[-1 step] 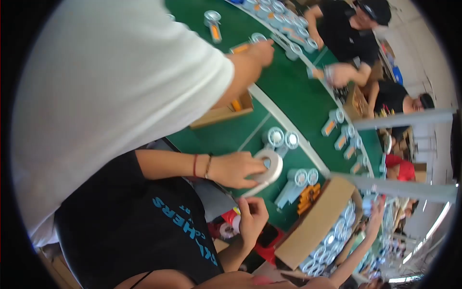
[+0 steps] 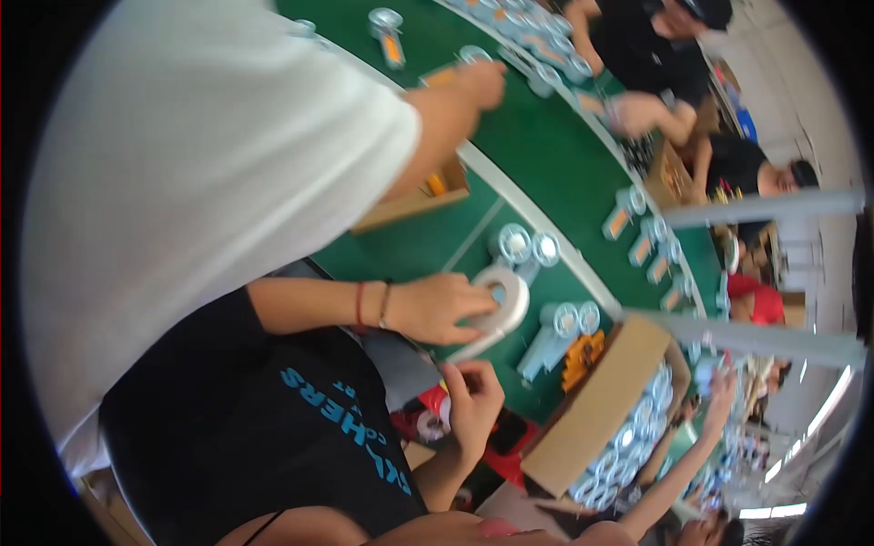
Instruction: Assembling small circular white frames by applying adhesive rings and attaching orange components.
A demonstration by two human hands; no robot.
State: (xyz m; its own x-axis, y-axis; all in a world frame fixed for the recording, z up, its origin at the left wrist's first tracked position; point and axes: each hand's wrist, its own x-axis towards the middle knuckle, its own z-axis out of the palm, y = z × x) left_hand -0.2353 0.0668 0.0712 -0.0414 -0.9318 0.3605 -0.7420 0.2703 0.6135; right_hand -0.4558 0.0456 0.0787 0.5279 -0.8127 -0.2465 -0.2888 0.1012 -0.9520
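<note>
My left hand (image 2: pixel 426 309), with two bracelets at its wrist, grips a thick roll of white tape (image 2: pixel 516 298), fingers reaching into its middle. A pale strip of tape (image 2: pixel 475 348) runs off the roll towards my right hand (image 2: pixel 475 409). That hand is closed in a pinch by the strip's end; the fingertips are small and slightly blurred. Beyond the roll, two light-blue handheld fans (image 2: pixel 515 244) lie on the green tabletop. More fans (image 2: pixel 557 338) lie to the right of the roll, beside a stack of orange pieces (image 2: pixel 584 360).
A cardboard box (image 2: pixel 596 405) full of light-blue fans stands at the right. A co-worker's white sleeve (image 2: pixel 228 136) fills the upper left, their hand (image 2: pixel 480 86) over the green conveyor belt (image 2: pixel 546 155). Across it, another person (image 2: pixel 651 55) works. A grey post (image 2: pixel 765 211) crosses the right.
The whole view has shifted slightly, so most things sit a little further left and up. Both my hands keep the same hold.
</note>
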